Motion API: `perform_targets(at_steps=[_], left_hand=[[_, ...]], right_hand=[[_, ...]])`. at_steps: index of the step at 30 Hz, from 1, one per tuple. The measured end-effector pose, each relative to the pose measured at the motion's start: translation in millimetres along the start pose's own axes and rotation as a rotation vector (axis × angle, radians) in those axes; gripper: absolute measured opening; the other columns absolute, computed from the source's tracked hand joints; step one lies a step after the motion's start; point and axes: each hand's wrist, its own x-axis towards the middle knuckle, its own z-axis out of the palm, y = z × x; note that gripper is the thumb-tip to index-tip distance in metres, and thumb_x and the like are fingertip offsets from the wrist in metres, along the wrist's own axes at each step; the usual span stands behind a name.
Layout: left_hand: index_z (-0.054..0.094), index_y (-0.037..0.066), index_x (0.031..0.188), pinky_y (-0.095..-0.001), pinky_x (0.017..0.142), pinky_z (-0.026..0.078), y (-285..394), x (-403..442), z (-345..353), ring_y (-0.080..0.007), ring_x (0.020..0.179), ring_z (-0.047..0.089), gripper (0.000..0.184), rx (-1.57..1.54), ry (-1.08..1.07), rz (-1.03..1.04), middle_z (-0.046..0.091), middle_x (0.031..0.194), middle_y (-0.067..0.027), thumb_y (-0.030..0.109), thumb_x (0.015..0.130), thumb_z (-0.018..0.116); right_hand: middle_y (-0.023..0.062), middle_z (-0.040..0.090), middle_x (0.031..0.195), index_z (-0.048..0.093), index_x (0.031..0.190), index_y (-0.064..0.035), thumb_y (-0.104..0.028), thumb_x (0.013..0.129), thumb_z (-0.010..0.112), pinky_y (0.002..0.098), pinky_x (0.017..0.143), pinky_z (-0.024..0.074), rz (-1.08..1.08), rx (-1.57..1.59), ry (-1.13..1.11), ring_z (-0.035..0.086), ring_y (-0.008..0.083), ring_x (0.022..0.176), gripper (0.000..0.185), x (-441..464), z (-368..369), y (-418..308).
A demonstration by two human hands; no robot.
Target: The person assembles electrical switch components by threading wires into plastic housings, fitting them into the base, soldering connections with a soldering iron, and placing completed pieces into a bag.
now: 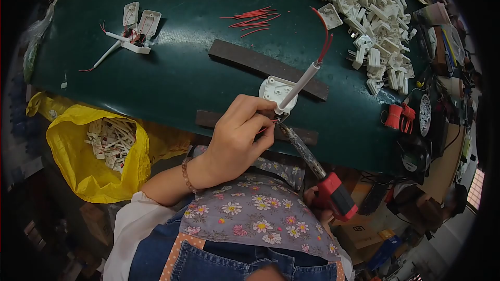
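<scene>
My left hand [240,136] pinches something small by the base of a white tube [300,86], probably a thin red wire. Red wires [327,39] stick out of the tube's upper end. Beside my fingertips a white plastic housing [278,90] lies open on the table. In my right hand [319,204], partly hidden below, is the red and black handle of a soldering iron [337,196]. Its tip points up and left, close to my left fingertips. The exact contact there is too small to tell.
Two dark bars [250,62] [208,119] lie on the green table [182,88]. Cut red wires [255,19] and a wired assembly [136,39] are farther back. White plug parts [372,26] are heaped at right, near red wire bundles [399,117]. A yellow bag [67,158] of parts is at left.
</scene>
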Motion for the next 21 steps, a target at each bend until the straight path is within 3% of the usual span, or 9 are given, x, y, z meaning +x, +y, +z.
perform_targets(at_steps=[6,8,9,10,13,15,16,18,21], left_hand=[[0.057,-0.004,0.075,-0.0349,0.069,0.049,-1.1,-0.5,1.8,-0.0286,0.086,0.057,0.016,-0.027,0.014,0.024,0.059,0.098,-0.0126,-0.008,0.065,0.069],[0.057,-0.004,0.075,-0.035,0.069,0.049,-0.6,0.3,1.1,-0.0286,0.086,0.057,0.016,-0.025,0.019,0.028,0.059,0.098,-0.0125,-0.008,0.065,0.068],[0.059,-0.004,0.076,-0.033,0.07,0.05,-0.1,0.4,0.1,-0.0269,0.087,0.059,0.015,-0.013,0.007,0.013,0.06,0.099,-0.0127,-0.008,0.065,0.069],[0.062,-0.004,0.077,-0.0309,0.071,0.051,0.2,0.3,-0.6,-0.0253,0.088,0.06,0.014,-0.001,-0.006,-0.002,0.061,0.099,-0.0128,-0.008,0.066,0.07],[0.062,-0.004,0.077,-0.031,0.071,0.052,-0.6,0.0,-0.3,-0.0252,0.088,0.06,0.014,0.001,-0.009,-0.004,0.061,0.099,-0.0129,-0.008,0.066,0.07],[0.062,-0.004,0.077,-0.0311,0.071,0.052,0.0,0.2,-0.5,-0.0251,0.088,0.06,0.014,0.0,-0.007,-0.003,0.061,0.099,-0.0129,-0.008,0.066,0.07],[0.062,-0.004,0.077,-0.0311,0.072,0.052,0.2,0.1,-0.8,-0.0251,0.088,0.06,0.014,-0.001,-0.007,-0.002,0.061,0.099,-0.0129,-0.008,0.066,0.07],[0.062,-0.004,0.077,-0.0311,0.072,0.052,0.4,0.0,-1.4,-0.0251,0.088,0.06,0.014,0.004,-0.011,-0.005,0.061,0.099,-0.0129,-0.008,0.066,0.07],[0.062,-0.003,0.077,-0.031,0.072,0.052,0.1,0.1,-0.9,-0.0249,0.088,0.06,0.014,0.006,-0.013,-0.003,0.061,0.099,-0.0129,-0.008,0.066,0.07]], right_hand=[[0.001,0.054,0.059,0.057,0.086,-0.0018,-0.083,0.072,0.043,0.0258,0.06,0.0399,-0.103,0.017,-0.001,0.053,0.0142,0.06,0.083,6.5,2.0,4.7],[0.0009,0.054,0.059,0.057,0.085,-0.0019,-0.082,0.073,0.043,0.0256,0.06,0.0403,-0.752,0.372,0.108,0.054,0.0141,0.06,0.082,28.2,19.4,51.6],[0.0009,0.054,0.059,0.057,0.085,-0.002,-0.082,0.074,0.043,0.0255,0.06,0.0405,-0.858,0.443,0.126,0.054,0.0141,0.06,0.082,31.0,22.4,58.7],[0.0008,0.054,0.059,0.057,0.085,-0.0021,-0.081,0.074,0.043,0.0254,0.06,0.0406,-0.843,0.46,0.109,0.055,0.014,0.06,0.081,28.4,21.2,51.7],[-0.0001,0.056,0.059,0.056,0.078,-0.0047,-0.077,0.078,0.045,0.0254,0.06,0.0416,-0.326,-0.082,0.032,0.056,0.0132,0.06,0.073,3.7,-3.8,11.7],[-0.0004,0.057,0.059,0.056,0.076,-0.0055,-0.075,0.079,0.046,0.0254,0.06,0.0419,-0.151,-0.258,0.005,0.056,0.013,0.061,0.07,8.6,-3.4,27.8],[-0.0008,0.058,0.06,0.056,0.076,-0.0059,-0.076,0.08,0.045,0.0258,0.061,0.0419,-0.617,0.003,0.091,0.056,0.013,0.061,0.071,22.1,3.6,66.0],[-0.0011,0.058,0.06,0.056,0.076,-0.0063,-0.076,0.08,0.044,0.0262,0.061,0.042,-1.076,0.278,0.178,0.055,0.0131,0.061,0.071,29.0,15.7,85.8],[0.0,0.057,0.061,0.057,0.079,-0.005,-0.082,0.076,0.038,0.0279,0.059,0.0401,-1.0,0.5,0.303,0.053,0.0132,0.06,0.079,21.8,19.7,61.3]])
